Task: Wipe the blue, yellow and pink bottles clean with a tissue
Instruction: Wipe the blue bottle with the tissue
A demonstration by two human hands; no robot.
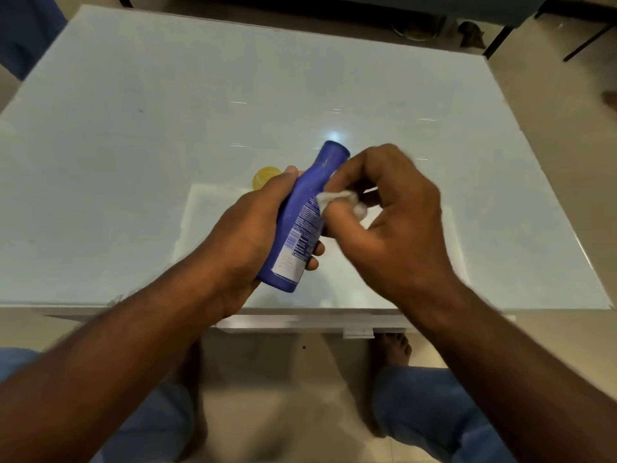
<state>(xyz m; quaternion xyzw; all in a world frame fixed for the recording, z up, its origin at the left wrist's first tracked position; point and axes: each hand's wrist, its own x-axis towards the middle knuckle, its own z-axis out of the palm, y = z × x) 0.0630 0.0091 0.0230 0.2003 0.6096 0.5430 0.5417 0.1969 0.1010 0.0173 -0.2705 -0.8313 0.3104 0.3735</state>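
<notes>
Bottle axis runs away from the person — the blue bottle (302, 218) tilts cap-forward above the table (133, 128), gripped around its lower body by the left hand (247, 235). The right hand (394, 222), just beside it on the right, pinches the tissue (337, 198) against its side.

Left hand (247, 235) grips blue bottle (307, 215); right hand (394, 222) presses tissue (337, 197) against it.

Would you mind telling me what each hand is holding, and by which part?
The left hand grips the blue bottle around its lower body; the right hand pinches a crumpled tissue against the bottle's side.
</notes>
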